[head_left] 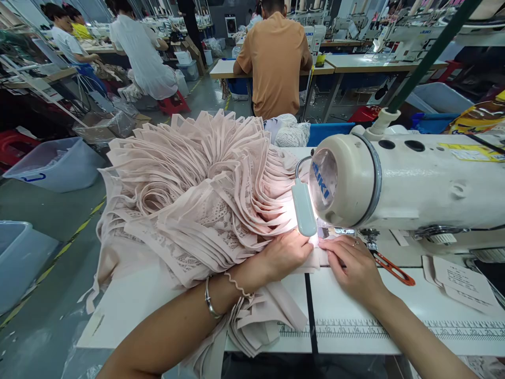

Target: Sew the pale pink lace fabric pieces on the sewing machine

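Under the lit lamp point(304, 208) of a white sewing machine point(418, 181), my left hand point(288, 253) is closed on the edge of a pale pink fabric piece point(311, 262). My right hand point(354, 269) pinches the same piece from the other side, its fingertips close to my left ones. The lamp and machine head partly hide the spot between them. A large heap of pale pink lace-trimmed fabric pieces point(189, 173) spreads over the table to the left. More folds point(256, 321) hang below my left forearm, over the table's front edge.
Orange-handled thread snips point(394, 268) and tags with writing point(463, 281) lie right of my right hand. A printed ruler point(355, 330) runs along the table front. Plastic bins point(59, 168) stand on the floor at left. A person in a brown shirt point(276, 63) sits ahead.
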`<state>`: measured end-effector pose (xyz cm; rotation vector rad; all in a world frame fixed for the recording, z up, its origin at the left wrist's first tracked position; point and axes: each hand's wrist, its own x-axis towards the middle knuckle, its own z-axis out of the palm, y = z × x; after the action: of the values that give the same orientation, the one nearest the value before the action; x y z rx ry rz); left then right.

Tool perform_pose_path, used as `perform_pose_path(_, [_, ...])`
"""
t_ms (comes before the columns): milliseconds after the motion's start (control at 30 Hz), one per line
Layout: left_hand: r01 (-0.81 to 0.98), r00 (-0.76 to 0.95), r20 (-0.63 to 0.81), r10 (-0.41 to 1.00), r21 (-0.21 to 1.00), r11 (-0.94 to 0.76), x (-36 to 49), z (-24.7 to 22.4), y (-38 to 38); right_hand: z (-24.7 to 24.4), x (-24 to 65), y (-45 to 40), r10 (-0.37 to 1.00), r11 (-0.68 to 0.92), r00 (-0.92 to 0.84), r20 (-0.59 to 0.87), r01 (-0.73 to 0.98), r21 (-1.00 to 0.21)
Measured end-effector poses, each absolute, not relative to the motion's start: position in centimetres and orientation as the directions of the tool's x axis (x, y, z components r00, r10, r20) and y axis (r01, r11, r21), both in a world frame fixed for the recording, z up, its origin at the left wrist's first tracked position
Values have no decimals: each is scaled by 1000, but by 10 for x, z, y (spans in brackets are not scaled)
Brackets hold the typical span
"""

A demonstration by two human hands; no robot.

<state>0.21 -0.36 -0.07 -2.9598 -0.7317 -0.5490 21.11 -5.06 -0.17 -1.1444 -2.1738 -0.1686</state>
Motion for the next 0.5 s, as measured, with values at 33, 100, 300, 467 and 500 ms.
perform_pose_path(33, [460,825,348,446,45,-887,2,-1,-4,-2,212,-52,684,617,-403,608,764,-188])
perform_pose_path(100, [465,822,352,448,41,-884,3,-1,-5,-2,216,-53,681,638,-430,593,746,-191])
perform_pose_path(300, [469,819,348,456,49,-882,3,-5,-9,-1,217,-54,678,664,-474,562,724,-189])
perform_pose_path(467, [494,780,343,523,175,-852,-1,-3,-11,0,212,-51,688,627,-433,582,758,-177])
perform_pose_path(500, [497,772,336,539,209,-842,-3,-3,-11,0,212,-51,693,625,-428,580,757,-189])
